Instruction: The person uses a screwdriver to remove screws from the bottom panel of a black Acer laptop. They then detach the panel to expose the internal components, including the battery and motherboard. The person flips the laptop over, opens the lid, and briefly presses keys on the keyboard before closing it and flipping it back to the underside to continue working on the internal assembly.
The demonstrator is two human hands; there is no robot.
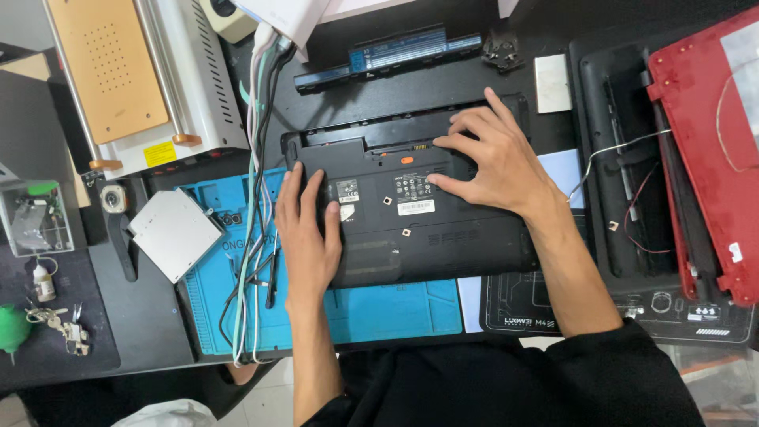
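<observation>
A black laptop point(411, 229) lies upside down on a blue work mat point(395, 312), its battery bay at the far edge empty. My left hand point(308, 229) lies flat on the laptop's left side, fingers pointing away from me. My right hand point(490, 154) presses on the base near the upper right, fingers spread toward the white labels. A long black battery point(387, 55) lies apart, beyond the laptop.
A silver optical drive point(174, 233) lies left of the mat. A bundle of cables point(257, 158) runs down the mat's left part. A red laptop lid point(711, 142) and a black screen frame point(624, 158) sit at right. A white machine with an orange plate point(134, 71) stands far left.
</observation>
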